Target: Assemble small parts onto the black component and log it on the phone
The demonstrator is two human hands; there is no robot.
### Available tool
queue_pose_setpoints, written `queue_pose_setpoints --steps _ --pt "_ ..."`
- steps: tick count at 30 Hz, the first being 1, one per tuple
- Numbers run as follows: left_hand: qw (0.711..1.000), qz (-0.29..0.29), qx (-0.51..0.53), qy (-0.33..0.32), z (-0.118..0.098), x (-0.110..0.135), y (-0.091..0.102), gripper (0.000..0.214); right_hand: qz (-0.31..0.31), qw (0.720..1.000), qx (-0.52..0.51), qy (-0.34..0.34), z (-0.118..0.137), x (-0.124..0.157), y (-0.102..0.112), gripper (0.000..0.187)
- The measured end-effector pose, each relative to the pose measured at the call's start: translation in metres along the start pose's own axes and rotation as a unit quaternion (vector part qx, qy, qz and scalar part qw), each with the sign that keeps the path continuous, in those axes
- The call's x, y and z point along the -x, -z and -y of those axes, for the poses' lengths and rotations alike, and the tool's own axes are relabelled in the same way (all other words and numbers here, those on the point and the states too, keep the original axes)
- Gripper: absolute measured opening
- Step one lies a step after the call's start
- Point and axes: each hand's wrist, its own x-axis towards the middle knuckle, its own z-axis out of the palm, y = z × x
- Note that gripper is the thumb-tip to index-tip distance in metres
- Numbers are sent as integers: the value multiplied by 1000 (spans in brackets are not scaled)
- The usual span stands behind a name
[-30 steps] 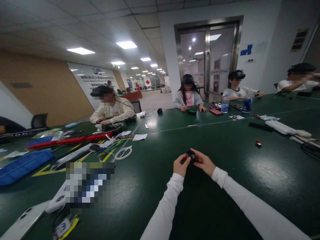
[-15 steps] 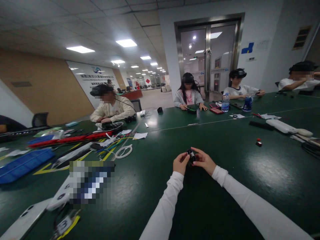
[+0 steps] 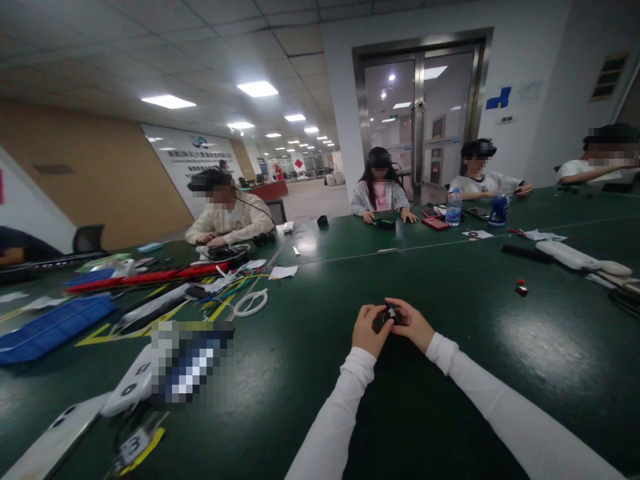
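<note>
Above the dark green table (image 3: pixel 320 373), both hands are closed around a small black object (image 3: pixel 391 312) with a silvery patch; its exact kind is too small to make out. My left hand (image 3: pixel 370 330) grips it from the left, thumb across its lower front. From the right, my right hand (image 3: pixel 413 325) pinches it between thumb and fingers. The fingers cover much of its sides. Off to the right, apart from both hands, lies a small red, black and white piece (image 3: pixel 521 287).
Left of me are a blue tray (image 3: pixel 55 328), a coiled white cable (image 3: pixel 251 303) and white devices (image 3: pixel 131 380). At right lies a long white device (image 3: pixel 565 255). A water bottle (image 3: pixel 453 207) and a blue can (image 3: pixel 499 209) stand across the table, where several people sit.
The black object has turned between my fingers, and my left thumb has moved further across it. The whole view has shifted slightly, so most things appear a little further right.
</note>
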Motion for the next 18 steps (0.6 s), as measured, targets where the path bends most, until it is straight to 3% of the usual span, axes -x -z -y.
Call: queue_pose_setpoints --steps 7,18 --pt "997 -16 -74 -1 1 2 0 28 35 999 5 -10 1 0 1 71" --pt "997 -15 -74 -11 0 1 0 23 38 999 8 -21 -2 0 1 69"
